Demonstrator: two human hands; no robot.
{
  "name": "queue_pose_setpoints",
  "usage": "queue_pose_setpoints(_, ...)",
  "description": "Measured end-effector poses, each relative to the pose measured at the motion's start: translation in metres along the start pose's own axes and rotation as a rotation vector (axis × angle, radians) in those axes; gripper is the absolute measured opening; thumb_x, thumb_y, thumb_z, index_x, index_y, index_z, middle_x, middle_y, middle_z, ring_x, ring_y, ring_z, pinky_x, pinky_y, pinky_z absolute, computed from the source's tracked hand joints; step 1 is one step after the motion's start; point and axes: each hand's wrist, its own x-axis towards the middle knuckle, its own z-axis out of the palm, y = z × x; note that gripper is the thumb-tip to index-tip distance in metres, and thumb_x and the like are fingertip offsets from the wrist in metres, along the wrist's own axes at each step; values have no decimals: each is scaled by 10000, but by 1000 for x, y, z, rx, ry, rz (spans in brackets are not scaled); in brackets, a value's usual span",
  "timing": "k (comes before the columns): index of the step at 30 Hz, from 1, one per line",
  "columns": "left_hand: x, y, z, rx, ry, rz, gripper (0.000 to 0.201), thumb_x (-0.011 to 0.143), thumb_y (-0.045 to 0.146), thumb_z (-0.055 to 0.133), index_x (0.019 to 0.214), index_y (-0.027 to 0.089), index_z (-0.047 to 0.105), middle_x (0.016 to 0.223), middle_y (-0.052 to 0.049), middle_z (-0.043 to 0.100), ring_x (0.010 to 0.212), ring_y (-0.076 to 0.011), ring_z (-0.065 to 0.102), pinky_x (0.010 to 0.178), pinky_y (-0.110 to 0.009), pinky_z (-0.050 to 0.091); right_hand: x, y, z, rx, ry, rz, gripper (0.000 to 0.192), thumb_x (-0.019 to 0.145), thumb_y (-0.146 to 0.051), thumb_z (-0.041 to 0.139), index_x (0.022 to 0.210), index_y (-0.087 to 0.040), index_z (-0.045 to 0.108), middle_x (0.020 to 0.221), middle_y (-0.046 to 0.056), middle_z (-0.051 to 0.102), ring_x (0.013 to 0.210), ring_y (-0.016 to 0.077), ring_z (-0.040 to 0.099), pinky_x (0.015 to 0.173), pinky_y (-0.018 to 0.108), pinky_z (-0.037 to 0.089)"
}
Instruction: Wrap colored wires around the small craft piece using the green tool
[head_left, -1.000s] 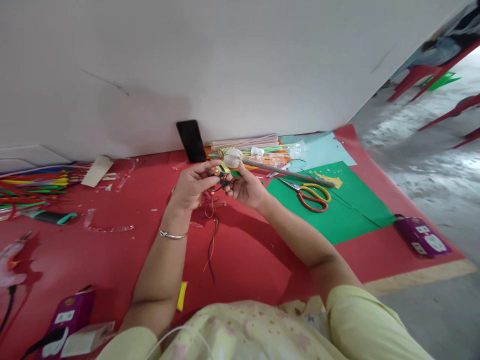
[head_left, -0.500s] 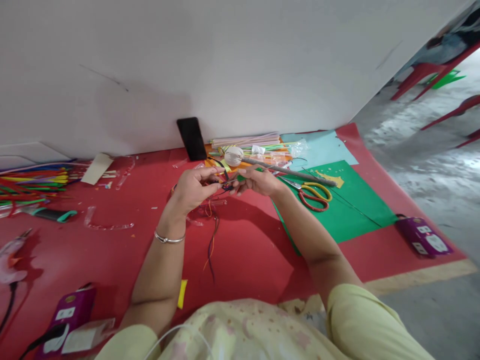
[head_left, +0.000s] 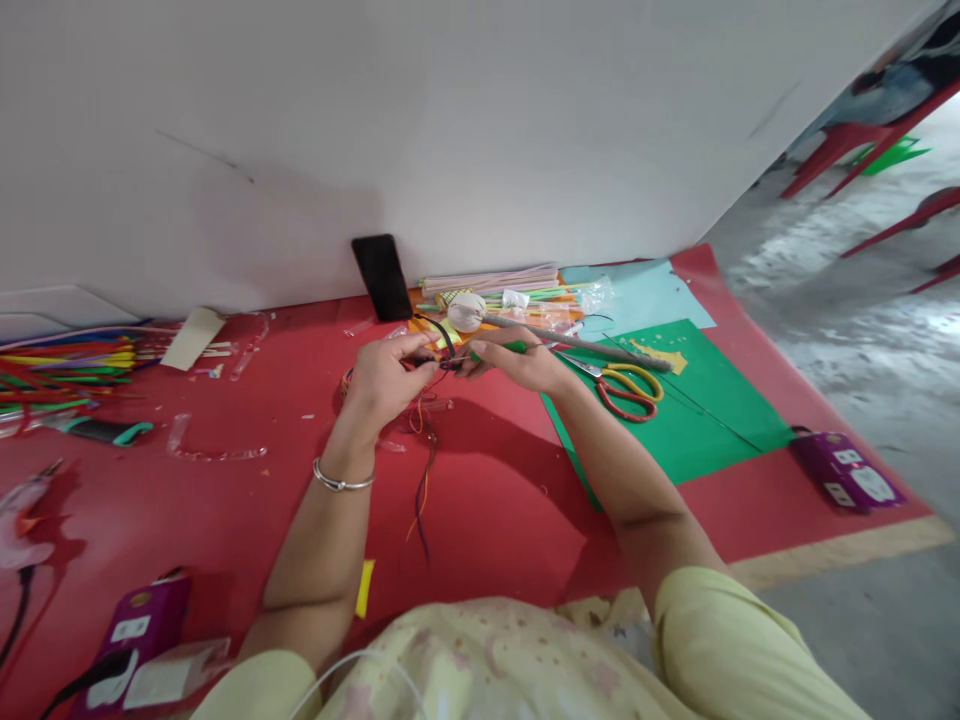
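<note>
- The red mat (head_left: pixel 487 500) is a broad, smooth, matte sheet under everything, flecked with small scraps.
- A green paper sheet (head_left: pixel 697 420) lies flat on it to the right, thin and crisp-edged, with scissors (head_left: pixel 626 388) on it, their loop handles red and yellow plastic.
- A fan of coloured sticks (head_left: pixel 67 370) lies far left; they look thin and straight.
- A black phone (head_left: pixel 382 277) leans upright against the white wall.
- The left hand (head_left: pixel 382 380), with a slim metal bangle at the wrist, pinches the bundle of thin threads (head_left: pixel 424 470) with its fingertips closed on it; the loose ends hang limp down to the mat.
- The right hand (head_left: pixel 517 362) meets it fingertip to fingertip, closed on the same small dark knot of strands just above the mat.
- The step in hand seems to be twisting or tying the strands; what follows likely calls for a firm, fine pinch and steady tension.
</note>
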Motion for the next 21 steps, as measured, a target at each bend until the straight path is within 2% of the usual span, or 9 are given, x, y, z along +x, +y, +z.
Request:
queue_pose_setpoints(5,1,1,4,-9,140,-2,412,827,153,834,1228,208,914,1060,-94,903,1000,-281,846,1063,-442,644,-1,-1,15,-443,56,-335,470,1158,-553,532,972,-219,807,1059,127,828,1034,255,781,1031,431,652)
queue_pose_setpoints(8,3,-1,7,-163,227,-17,382,787,202,887,1168,210,917,1033,-84,897,971,-273,840,985,-411,665,1,10,24,-626,88,-486,394,1172,-479,502,1111,-221,794,1229,169,808,1178,291,777,1101,481,646)
queue_pose_setpoints(10,5,0,9,-327,239,-55,402,743,228,922,1144,201,911,1008,-75,887,930,-247,826,902,-369,669,2,20,28,-726,111,-535,372,1173,-460,509,1179,-204,779,1299,193,789,1247,306,770,1137,499,646)
queue_pose_setpoints(12,7,2,10,-499,214,-115,423,684,230,942,1104,188,907,916,-56,861,810,-200,785,767,-312,645,2,30,30,-810,152,-565,367,1170,-464,526,1226,-193,768,1334,207,775,1293,315,760,1163,501,643)
queue_pose_setpoints(15,8,8,9,-735,88,-238,418,611,229,955,1023,182,900,752,-18,777,613,-132,668,559,-247,524,0,40,30,-883,198,-603,380,1161,-489,556,1276,-191,762,1355,215,767,1317,330,753,1175,511,640)
queue_pose_setpoints(18,9,10,4,-892,-49,-322,404,581,210,958,977,178,887,752,-20,759,599,-120,655,517,-229,473,-1,42,27,-896,195,-634,407,1152,-531,574,1296,-200,763,1362,215,769,1323,340,755,1170,526,644)
queue_pose_setpoints(21,9,8,-1,-921,-122,-347,401,572,167,944,970,174,889,785,-31,772,602,-106,643,521,-218,452,1,41,23,-864,147,-684,426,1144,-568,588,1304,-216,766,1360,190,777,1311,313,763,1161,505,656)
